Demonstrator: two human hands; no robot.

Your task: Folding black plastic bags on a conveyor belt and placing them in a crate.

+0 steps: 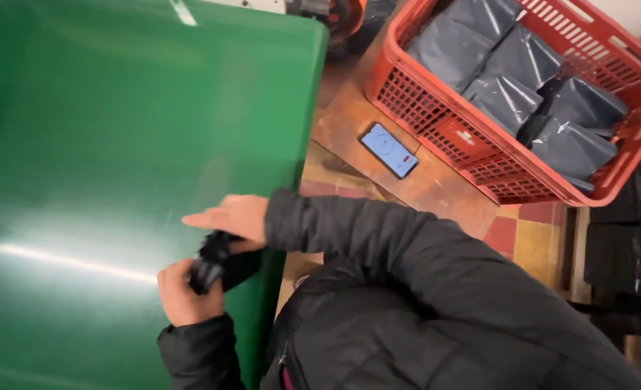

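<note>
Green fills the left half of the view: a smooth, glossy green table [118,144] whose right edge runs down toward the person's body, with a pale streak of reflected light lying across its near part. Beyond that right edge is a floor of red and yellow tiles [523,242], and on it a worn brown board [378,123] that carries a phone [388,150] with a lit bluish screen, lying flat just beside a red plastic crate [465,137]. The crate (its latticed wall faces the phone) holds several dark grey sealed bags [512,87] stacked on a slant. Both arms wear a black quilted jacket [422,289] and meet over the table close to its right edge, near the person. The left hand [183,292] is curled shut around the lower end of a small black item [216,263], knuckles up. The right hand [234,217] lies over the upper end of the same item with its fingers stretched out nearly flat and pointing left, touching it from above; whether the thumb pinches underneath cannot be told. The item itself is blurred, dark and rumpled, held just above the green surface between the two hands.
</note>
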